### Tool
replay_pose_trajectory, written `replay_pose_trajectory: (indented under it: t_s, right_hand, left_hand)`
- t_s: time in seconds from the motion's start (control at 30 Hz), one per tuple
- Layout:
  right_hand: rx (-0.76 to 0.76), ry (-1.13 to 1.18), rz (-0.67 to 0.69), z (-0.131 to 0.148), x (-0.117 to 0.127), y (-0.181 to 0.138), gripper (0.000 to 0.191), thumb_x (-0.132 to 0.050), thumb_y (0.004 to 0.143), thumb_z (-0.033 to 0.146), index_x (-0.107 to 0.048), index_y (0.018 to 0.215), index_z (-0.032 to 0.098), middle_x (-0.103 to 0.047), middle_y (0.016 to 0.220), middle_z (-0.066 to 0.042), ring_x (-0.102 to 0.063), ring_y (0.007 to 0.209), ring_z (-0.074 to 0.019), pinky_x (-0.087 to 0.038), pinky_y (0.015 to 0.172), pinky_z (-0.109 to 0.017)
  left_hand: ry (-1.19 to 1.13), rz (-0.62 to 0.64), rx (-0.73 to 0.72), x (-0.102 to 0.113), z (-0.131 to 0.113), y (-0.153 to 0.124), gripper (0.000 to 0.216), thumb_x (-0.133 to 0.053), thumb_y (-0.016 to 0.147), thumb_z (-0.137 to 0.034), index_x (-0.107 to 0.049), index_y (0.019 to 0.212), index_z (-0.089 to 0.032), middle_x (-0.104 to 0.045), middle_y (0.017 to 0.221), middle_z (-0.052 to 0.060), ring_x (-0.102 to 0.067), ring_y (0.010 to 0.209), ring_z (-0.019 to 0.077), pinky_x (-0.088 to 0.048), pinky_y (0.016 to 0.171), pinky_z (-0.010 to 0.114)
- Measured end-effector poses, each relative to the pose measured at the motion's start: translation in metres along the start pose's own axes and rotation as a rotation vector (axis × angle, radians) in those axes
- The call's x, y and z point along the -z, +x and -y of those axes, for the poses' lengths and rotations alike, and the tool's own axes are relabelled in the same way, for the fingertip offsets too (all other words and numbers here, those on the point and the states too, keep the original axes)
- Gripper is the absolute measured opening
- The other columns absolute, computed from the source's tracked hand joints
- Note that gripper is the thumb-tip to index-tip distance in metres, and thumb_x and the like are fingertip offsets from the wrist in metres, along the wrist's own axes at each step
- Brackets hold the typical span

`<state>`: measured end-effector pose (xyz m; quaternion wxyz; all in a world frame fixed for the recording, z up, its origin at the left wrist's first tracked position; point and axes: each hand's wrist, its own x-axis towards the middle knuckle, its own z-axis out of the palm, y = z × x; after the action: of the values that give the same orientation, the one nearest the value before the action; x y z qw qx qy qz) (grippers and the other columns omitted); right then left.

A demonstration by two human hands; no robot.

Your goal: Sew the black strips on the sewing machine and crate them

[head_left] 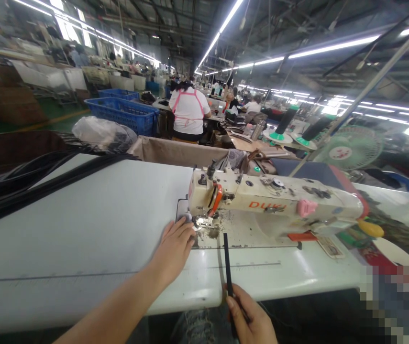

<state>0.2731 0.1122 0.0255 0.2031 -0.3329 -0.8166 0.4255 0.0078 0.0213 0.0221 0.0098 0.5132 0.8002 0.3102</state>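
Note:
My left hand (172, 251) lies on the white table (82, 229) with its fingers stretched toward the needle plate (204, 223) of a cream sewing machine (272, 200). The fingertips touch the area just left of the presser foot. My right hand (249, 317) is at the table's front edge, pinched on a thin black strip (226, 258). The strip runs from that hand up across the table toward the machine's base.
Long black strips (28, 181) are piled at the table's left. Behind stand blue crates (125, 112), a plastic bag (104, 134), thread cones (286, 122), a green fan (348, 148) and a person in a white top with pink straps (189, 112) seated at another station.

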Motion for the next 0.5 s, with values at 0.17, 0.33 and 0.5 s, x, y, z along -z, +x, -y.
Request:
replay_pose_trajectory:
  t_s: [0.17,0.33,0.5]
  right_hand:
    - [0.015,-0.007,0.013,0.006,-0.003,0.005,0.041,-0.062,0.098,0.051,-0.08,0.121,0.023,-0.08,0.117,-0.01,-0.078,0.104,-0.0242,-0.059,0.095,-0.026]
    - [-0.005,-0.018,0.024,0.008,-0.007,0.007,0.042,-0.059,0.099,0.051,-0.078,0.123,0.022,-0.079,0.121,-0.011,-0.076,0.108,-0.024,-0.058,0.098,-0.026]
    - [0.046,-0.07,0.043,0.017,-0.018,0.009,0.048,-0.057,0.1,0.049,-0.071,0.136,0.021,-0.081,0.104,-0.01,-0.077,0.094,-0.0216,-0.06,0.091,-0.025]
  left_hand:
    - [-0.006,0.013,0.008,0.0,0.0,-0.001,0.025,-0.049,0.1,-0.017,-0.068,0.114,-0.023,-0.064,0.144,0.007,-0.044,0.149,0.0274,-0.03,0.125,0.06]
    - [-0.106,-0.029,0.005,-0.004,0.012,0.002,0.023,-0.05,0.099,-0.018,-0.069,0.11,-0.024,-0.068,0.137,0.006,-0.048,0.145,0.027,-0.036,0.123,0.059]
    - [-0.145,-0.045,0.008,0.0,0.04,0.034,0.028,-0.056,0.091,-0.013,-0.071,0.113,-0.021,-0.066,0.135,0.01,-0.056,0.135,0.0265,-0.043,0.12,0.051]
